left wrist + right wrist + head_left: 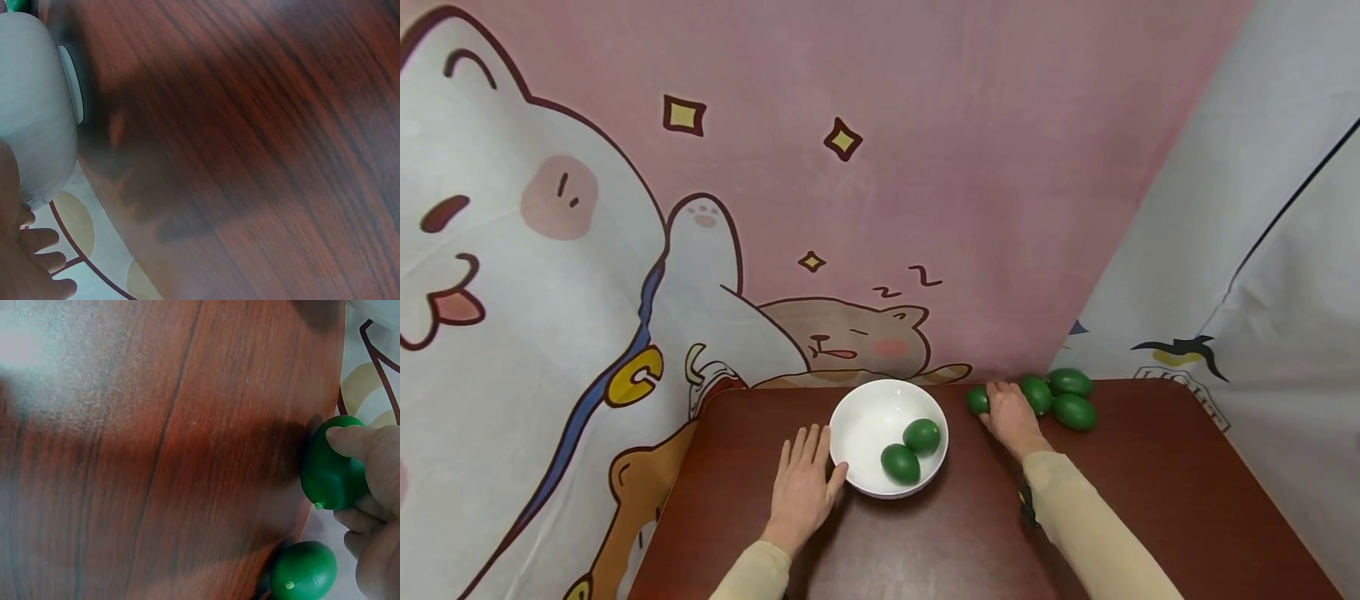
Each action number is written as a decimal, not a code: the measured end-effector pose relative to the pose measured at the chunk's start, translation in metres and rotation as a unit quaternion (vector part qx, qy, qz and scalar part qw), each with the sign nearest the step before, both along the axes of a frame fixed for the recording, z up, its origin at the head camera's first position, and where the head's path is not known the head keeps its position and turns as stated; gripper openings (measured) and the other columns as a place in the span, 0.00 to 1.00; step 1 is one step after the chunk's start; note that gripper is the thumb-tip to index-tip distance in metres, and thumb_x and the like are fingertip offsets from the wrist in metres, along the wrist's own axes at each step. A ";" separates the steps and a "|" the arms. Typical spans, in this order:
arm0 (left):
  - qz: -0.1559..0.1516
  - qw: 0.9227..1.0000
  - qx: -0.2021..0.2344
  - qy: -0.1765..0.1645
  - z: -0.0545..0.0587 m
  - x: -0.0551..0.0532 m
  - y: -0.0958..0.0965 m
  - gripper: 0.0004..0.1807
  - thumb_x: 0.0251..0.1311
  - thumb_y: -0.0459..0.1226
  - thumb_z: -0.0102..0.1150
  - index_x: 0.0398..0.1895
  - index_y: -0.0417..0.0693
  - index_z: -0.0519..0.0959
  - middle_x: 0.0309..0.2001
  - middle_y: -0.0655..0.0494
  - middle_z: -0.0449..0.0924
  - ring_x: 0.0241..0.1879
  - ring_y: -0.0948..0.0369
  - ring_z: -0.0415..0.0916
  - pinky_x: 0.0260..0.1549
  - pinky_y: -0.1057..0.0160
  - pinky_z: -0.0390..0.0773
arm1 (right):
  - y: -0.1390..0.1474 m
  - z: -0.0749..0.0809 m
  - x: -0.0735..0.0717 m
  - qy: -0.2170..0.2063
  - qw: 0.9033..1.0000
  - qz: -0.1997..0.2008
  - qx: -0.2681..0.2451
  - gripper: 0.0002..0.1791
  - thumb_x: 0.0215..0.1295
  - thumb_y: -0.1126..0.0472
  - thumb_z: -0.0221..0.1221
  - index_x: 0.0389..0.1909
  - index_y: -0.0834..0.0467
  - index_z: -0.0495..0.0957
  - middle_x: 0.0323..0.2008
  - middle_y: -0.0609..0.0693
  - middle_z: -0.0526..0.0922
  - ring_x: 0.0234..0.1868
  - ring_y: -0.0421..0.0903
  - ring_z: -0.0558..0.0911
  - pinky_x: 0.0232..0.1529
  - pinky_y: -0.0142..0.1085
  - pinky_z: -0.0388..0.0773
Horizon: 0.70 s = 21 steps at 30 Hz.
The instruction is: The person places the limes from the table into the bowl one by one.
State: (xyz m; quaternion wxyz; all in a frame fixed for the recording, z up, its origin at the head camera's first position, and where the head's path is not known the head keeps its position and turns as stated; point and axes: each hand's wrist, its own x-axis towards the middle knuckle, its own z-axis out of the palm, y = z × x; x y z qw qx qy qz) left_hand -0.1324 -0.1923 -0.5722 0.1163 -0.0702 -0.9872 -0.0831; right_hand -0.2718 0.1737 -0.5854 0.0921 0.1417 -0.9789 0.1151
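Observation:
A white bowl (857, 433) stands on the table with two green limes (900, 464) in its right half. My left hand (802, 487) lies along the bowl's left side, fingers straight, the thumb at the rim. In the left wrist view the bowl's outer wall (37, 100) shows beside that hand's fingers. To the right of the bowl, my right hand (1011, 419) grips a lime (334, 478) between thumb and fingers, near the table's far edge. Another lime (304, 572) lies close by that hand in the right wrist view.
Three more limes (1074, 412) sit in a cluster just right of my right hand. The brown wooden table (917, 550) ends against a pink and white cartoon cloth (1000, 208) behind it.

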 end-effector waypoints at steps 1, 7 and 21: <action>0.000 1.000 0.000 -0.001 0.000 0.000 0.000 0.38 0.73 0.56 0.54 0.77 0.41 0.67 0.74 0.40 0.67 0.77 0.43 0.59 0.75 0.40 0.56 | 0.000 0.001 0.001 -0.003 1.000 -0.002 -0.002 0.30 0.53 0.63 0.76 0.53 0.74 0.77 0.48 0.68 0.81 0.51 0.67 0.78 0.60 0.54 0.76; 0.001 1.000 -0.006 -0.015 0.000 0.000 -0.001 0.39 0.75 0.58 0.50 0.78 0.43 0.64 0.75 0.40 0.66 0.78 0.44 0.58 0.76 0.41 0.55 | 0.000 0.001 0.008 -0.018 1.000 -0.010 -0.001 0.30 0.54 0.62 0.75 0.53 0.73 0.76 0.45 0.67 0.81 0.51 0.66 0.78 0.58 0.54 0.78; -0.001 1.000 0.003 -0.009 0.000 0.000 -0.001 0.38 0.74 0.56 0.53 0.77 0.41 0.66 0.74 0.39 0.67 0.77 0.42 0.59 0.75 0.39 0.57 | -0.003 -0.002 0.024 -0.023 0.999 -0.023 -0.032 0.33 0.55 0.61 0.76 0.58 0.72 0.76 0.50 0.68 0.80 0.53 0.64 0.80 0.55 0.56 0.81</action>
